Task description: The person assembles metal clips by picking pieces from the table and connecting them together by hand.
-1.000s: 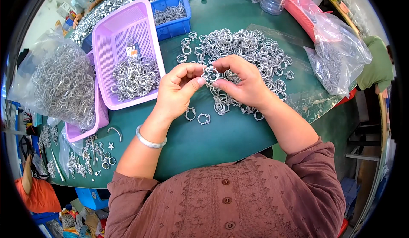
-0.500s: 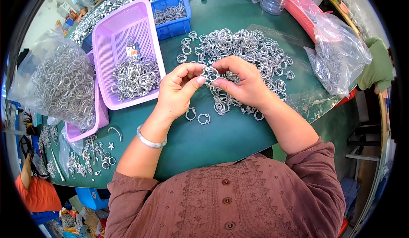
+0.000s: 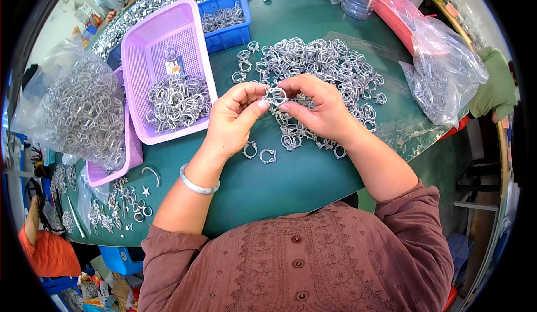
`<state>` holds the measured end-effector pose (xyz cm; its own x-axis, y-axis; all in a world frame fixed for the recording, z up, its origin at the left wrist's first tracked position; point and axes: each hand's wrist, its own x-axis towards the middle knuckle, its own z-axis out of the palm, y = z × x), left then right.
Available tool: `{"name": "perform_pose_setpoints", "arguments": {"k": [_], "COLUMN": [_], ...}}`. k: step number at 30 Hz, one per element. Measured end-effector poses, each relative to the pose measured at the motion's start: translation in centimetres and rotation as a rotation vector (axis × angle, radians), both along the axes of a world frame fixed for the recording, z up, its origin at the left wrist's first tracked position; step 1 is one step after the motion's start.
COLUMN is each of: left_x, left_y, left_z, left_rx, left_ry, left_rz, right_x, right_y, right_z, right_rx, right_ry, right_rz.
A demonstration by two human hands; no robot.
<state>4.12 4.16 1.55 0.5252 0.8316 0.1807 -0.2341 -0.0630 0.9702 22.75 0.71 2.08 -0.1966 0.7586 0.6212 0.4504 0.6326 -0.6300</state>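
Between the fingertips of my left hand (image 3: 236, 114) and my right hand (image 3: 318, 106) is a silver-grey metal ring (image 3: 276, 96), pinched from both sides above the table. Just beyond my hands spreads a big heap of similar rings (image 3: 319, 60), partly hidden by my right hand. Two loose rings (image 3: 268, 156) lie on the green table (image 3: 291, 186) below my hands. Left of my left hand, a purple plastic basket (image 3: 165, 35) holds a smaller pile of rings (image 3: 178, 102) and a small card tag.
A clear bag full of rings (image 3: 84, 105) rests on another purple basket (image 3: 134, 158) at the left. Behind stands a blue bin (image 3: 226, 38) of metal parts. Small trinkets (image 3: 114, 206) lie front left. A clear bag (image 3: 442, 83) and red basket (image 3: 391, 15) are at right. Other people sit nearby.
My hands stay almost in place, with the ring still held and only very slightly shifted. At the far left, the person in orange has moved a little.
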Motion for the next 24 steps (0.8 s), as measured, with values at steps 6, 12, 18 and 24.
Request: {"name": "perform_pose_setpoints", "arguments": {"k": [6,12,18,24], "left_x": [0.21,0.17,0.09,-0.33], "left_y": [-0.15,-0.17,-0.23,0.22], "left_z": [0.18,0.43,0.53,0.27], "left_rx": [0.016,-0.031,-0.029,-0.138], "left_ry": [0.004,-0.02,0.006,-0.024], "left_rz": [0.013,-0.012,0.0,-0.043], "right_x": [-0.03,0.0,-0.06,-0.02], "right_y": [0.09,0.07,0.05,0.05], "right_z": [-0.24,-0.22,-0.15,-0.25], "right_rx": [-0.008,-0.016,-0.024,-0.035], "right_ry": [0.028,0.037,0.049,0.056], "right_rz": [0.006,0.003,0.004,0.011]}}
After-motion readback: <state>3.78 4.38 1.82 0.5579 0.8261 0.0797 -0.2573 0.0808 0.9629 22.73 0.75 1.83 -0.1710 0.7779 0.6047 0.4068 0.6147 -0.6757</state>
